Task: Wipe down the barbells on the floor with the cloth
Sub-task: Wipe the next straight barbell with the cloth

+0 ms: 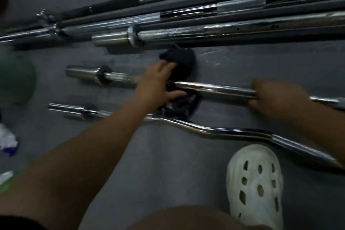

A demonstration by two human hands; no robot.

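Observation:
A short straight chrome barbell (214,88) lies across the middle of the dark floor. My left hand (158,82) presses a black cloth (181,61) around its shaft, and the cloth bunches above and below the bar. My right hand (276,97) grips the same bar further right. A curved chrome curl bar (224,130) lies just nearer to me, partly under my left forearm. Three long straight barbells (186,33) lie side by side further away.
My foot in a white perforated clog (255,183) stands on the floor near the curl bar. A green rounded object (16,80) sits at the left edge, with white and blue cloth (7,142) below it.

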